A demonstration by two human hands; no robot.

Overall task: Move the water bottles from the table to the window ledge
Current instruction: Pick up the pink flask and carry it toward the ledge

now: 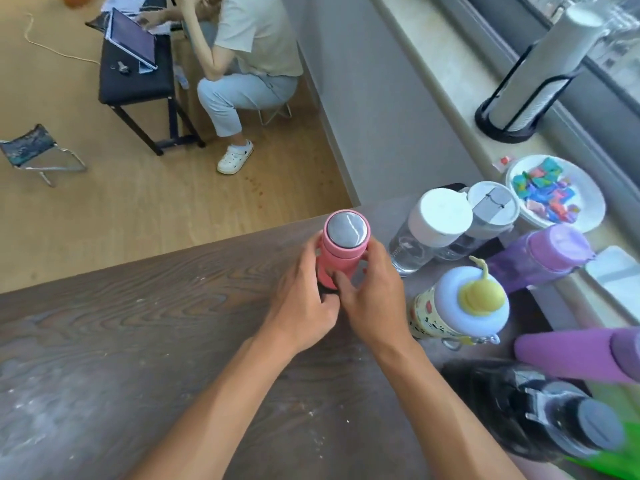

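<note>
Pink flask (341, 252), upright on table (138, 323); left hand (304, 299) and right hand (372, 299) wrapped around it. Lift vertically, clear neighbouring bottles.

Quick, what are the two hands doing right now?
Left hand: closed around the pink bottle, on its left side.
Right hand: closed around the same pink bottle, on its right side.

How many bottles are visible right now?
7: pink bottle in both hands, white-capped clear bottle, grey-lidded one, translucent purple, yellow-topped, matte purple, black. Others may be hidden off-frame.
</note>
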